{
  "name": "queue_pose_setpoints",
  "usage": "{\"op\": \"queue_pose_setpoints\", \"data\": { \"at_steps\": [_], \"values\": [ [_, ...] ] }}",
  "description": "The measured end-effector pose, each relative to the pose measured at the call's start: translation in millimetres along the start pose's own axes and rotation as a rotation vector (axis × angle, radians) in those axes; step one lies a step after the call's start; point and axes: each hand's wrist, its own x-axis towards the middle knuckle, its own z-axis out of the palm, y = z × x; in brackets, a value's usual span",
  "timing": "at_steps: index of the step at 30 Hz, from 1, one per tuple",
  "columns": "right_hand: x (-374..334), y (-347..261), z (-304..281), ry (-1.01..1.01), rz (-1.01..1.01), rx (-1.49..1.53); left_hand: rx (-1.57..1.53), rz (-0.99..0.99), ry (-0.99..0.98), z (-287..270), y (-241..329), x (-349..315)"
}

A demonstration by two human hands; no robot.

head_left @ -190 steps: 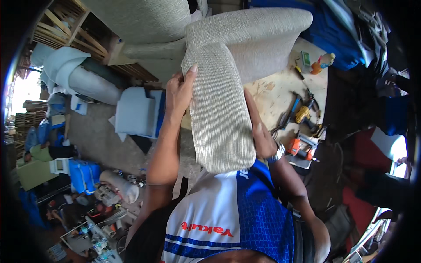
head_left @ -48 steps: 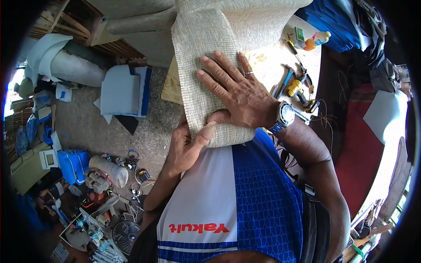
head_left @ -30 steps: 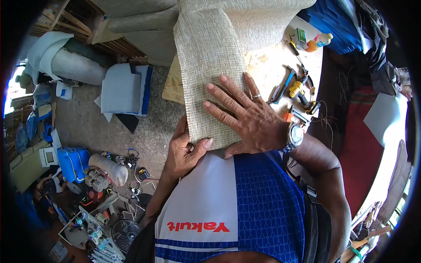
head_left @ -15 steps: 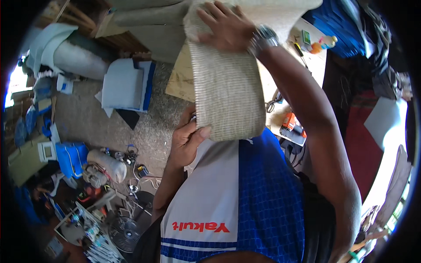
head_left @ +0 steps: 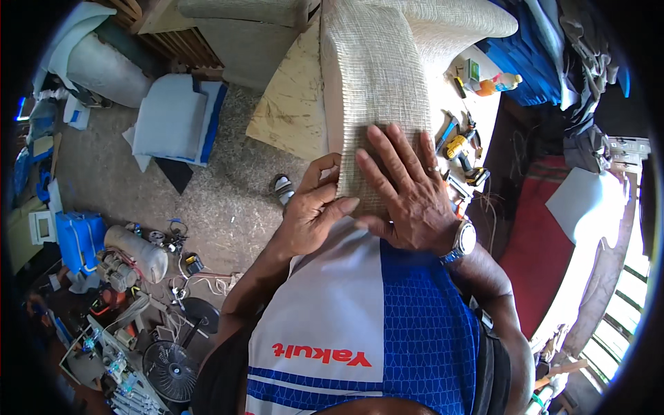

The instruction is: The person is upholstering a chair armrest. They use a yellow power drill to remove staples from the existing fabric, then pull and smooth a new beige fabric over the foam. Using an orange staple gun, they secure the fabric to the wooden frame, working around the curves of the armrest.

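Beige woven fabric (head_left: 380, 69) covers a long padded furniture part that stretches from my body toward the far side. My left hand (head_left: 309, 216) grips its near left edge, thumb on top and fingers curled against the side. Spread flat on the fabric's near end is my right hand (head_left: 409, 190), its palm pressing down and its fingers apart. A wristwatch (head_left: 467, 237) sits on my right wrist. Along the left side of the padded part, a paler side face shows below the fabric's edge.
Right of the padded part, a white tabletop (head_left: 487, 114) carries a yellow cordless drill (head_left: 458, 149), a bottle (head_left: 499, 84) and hand tools. A plywood sheet (head_left: 287, 107) lies to the left. On the floor stand a fan (head_left: 169, 370), a tank compressor (head_left: 142, 250) and a blue bag (head_left: 79, 238).
My right hand has slid from the far part of the fabric to its near end. My left hand still grips the left edge. The view has shifted, bringing the drill into sight.
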Motion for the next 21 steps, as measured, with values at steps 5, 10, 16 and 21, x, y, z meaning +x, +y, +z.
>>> {"op": "queue_pose_setpoints", "data": {
  "at_steps": [5, 10, 16, 21],
  "values": [
    [-7, -11, 3, 0.009, 0.049, -0.067, -0.089, 0.025, 0.032, 10, -6, 2],
    [-9, -17, 10, 0.044, 0.076, -0.086, -0.018, 0.067, 0.169, 14, -16, -1],
    [-5, -18, 22, 0.123, -0.008, -0.130, -0.206, -0.421, 0.312, 47, -5, -41],
    [-5, -15, 28, 0.132, -0.035, -0.138, 0.050, -0.480, 0.356, 52, 11, -18]
  ]
}}
